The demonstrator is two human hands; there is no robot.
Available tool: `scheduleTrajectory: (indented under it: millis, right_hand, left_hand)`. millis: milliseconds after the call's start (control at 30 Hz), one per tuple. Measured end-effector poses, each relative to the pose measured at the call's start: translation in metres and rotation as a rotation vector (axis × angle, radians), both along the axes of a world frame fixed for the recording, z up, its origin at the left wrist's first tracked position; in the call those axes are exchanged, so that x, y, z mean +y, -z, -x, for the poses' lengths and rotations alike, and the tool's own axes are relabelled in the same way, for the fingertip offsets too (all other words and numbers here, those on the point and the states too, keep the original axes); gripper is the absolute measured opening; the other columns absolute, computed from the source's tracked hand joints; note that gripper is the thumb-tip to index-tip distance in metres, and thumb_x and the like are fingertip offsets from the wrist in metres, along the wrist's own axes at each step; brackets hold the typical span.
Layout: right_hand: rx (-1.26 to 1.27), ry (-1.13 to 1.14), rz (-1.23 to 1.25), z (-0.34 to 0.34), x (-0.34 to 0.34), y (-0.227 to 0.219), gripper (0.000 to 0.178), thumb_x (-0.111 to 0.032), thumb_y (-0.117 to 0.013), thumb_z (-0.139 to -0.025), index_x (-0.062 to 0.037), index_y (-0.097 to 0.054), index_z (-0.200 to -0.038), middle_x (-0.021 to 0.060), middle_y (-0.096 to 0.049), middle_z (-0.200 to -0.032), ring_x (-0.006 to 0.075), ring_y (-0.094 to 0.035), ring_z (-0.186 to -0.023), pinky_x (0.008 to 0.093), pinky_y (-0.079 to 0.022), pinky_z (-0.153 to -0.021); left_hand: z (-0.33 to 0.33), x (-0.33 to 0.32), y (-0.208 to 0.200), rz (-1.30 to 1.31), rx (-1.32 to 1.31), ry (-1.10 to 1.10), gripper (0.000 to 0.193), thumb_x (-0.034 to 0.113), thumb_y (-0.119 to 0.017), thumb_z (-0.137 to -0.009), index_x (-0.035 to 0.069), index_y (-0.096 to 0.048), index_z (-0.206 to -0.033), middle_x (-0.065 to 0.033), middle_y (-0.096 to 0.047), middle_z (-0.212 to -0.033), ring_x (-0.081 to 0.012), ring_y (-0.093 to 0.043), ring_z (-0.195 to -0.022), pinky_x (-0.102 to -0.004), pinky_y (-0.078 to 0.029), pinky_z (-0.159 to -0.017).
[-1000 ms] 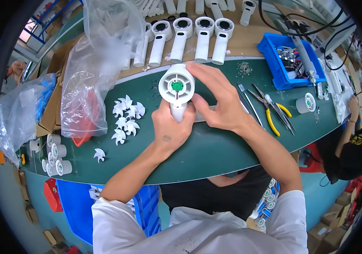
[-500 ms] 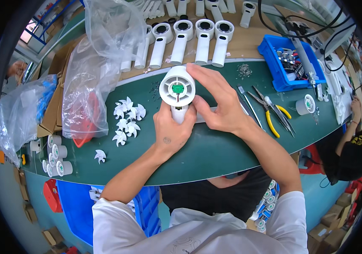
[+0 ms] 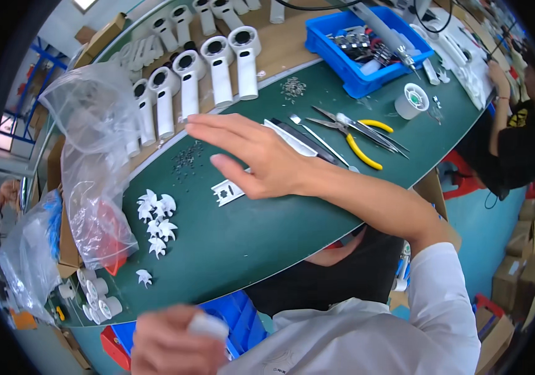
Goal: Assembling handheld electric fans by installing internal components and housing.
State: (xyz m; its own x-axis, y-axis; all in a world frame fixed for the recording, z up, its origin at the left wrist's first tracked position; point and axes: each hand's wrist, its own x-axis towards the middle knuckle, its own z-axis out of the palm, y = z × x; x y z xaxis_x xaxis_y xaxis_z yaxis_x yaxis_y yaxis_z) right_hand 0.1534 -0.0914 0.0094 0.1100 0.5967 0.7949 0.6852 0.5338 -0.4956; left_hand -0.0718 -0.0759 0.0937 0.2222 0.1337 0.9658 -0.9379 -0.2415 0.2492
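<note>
Low at the front, off the table edge, my left hand [image 3: 174, 340] is blurred by motion, its fingers closed round a white handheld fan body [image 3: 208, 326]. Only a pale rounded end of that body shows; the hand hides the rest. My right hand [image 3: 267, 159] hovers over the green table with fingers stretched out and nothing in them. Partly under it lies a white plastic strip with cut-outs [image 3: 229, 192]. Beyond its wrist are another long white part [image 3: 289, 139], a slim metal tool [image 3: 320, 140] and yellow-handled pliers [image 3: 358, 147]. White fan blades [image 3: 157, 225] lie to the left.
White fan bodies [image 3: 220, 81] stand in rows at the back. A blue bin [image 3: 358, 84] holds metal parts. Small dark screws [image 3: 187, 157] lie scattered, and a white motor cup [image 3: 411, 102] stands at right. Plastic bags [image 3: 95, 169] fill the left; a person [image 3: 520, 125] sits at right.
My left hand has drawn the fan body away from my right hand, down toward the front left. My right hand has let go of it. The view has turned.
</note>
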Motion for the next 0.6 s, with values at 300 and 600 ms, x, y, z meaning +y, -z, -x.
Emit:
scheduleTrajectory:
  millis: [300,600]
  right_hand:
    - [0.0,0.018,0.021,-0.003,-0.002,0.006,0.05,0.001,-0.06,-0.082,-0.002,-0.052,-0.131,0.0163,-0.052,-0.135,0.0343,-0.054,-0.117,0.0399,-0.046,-0.096]
    - [-0.009,0.011,0.018,-0.005,-0.002,0.005,0.048,0.0,-0.06,-0.083,-0.0011,-0.052,-0.13,0.0185,-0.053,-0.132,0.0349,-0.055,-0.116,0.0398,-0.047,-0.096]
  left_hand:
    - [-0.013,-0.014,-0.015,0.049,-0.187,-0.075,0.028,0.026,-0.055,-0.094,0.004,-0.045,-0.108,-0.0029,-0.054,-0.074,-0.0118,-0.053,-0.047,-0.0262,-0.048,-0.039]
    - [-0.005,-0.015,-0.016,0.083,-0.098,-0.103,0.03,0.025,-0.057,-0.093,0.003,-0.047,-0.11,-0.0029,-0.054,-0.078,-0.0127,-0.054,-0.048,-0.027,-0.048,-0.041]
